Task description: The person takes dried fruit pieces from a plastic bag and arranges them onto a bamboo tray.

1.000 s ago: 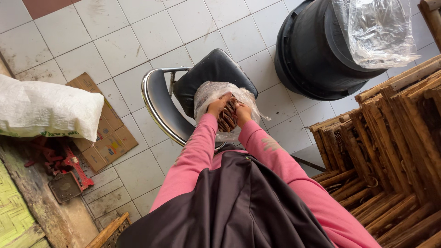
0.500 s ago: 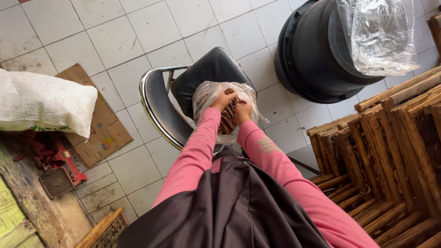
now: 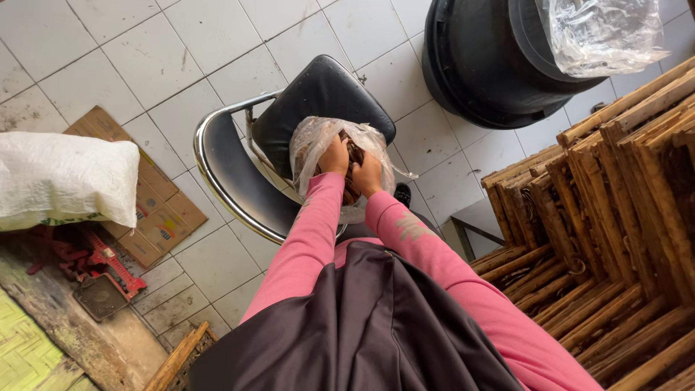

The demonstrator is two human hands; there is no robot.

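Observation:
A clear plastic bag (image 3: 311, 141) with brown pieces inside rests on the black seat of a chair (image 3: 318, 90) with a curved metal frame. My left hand (image 3: 335, 156) and my right hand (image 3: 368, 174) are side by side at the bag's mouth, both closed on the plastic and the brown contents. Pink sleeves cover both arms, and a dark apron hangs below them. What the fingers grip inside the bag is partly hidden.
A stack of brown wooden frames (image 3: 615, 217) fills the right side. A black bin (image 3: 485, 65) with a clear bag (image 3: 601, 32) stands at the back right. A white sack (image 3: 61, 177), flattened cardboard (image 3: 159, 213) and a red tool (image 3: 101, 257) lie on the tiled floor at left.
Both hands have stayed on the bag. The view has shifted slightly, and the hands have pressed a little deeper into the bag's opening.

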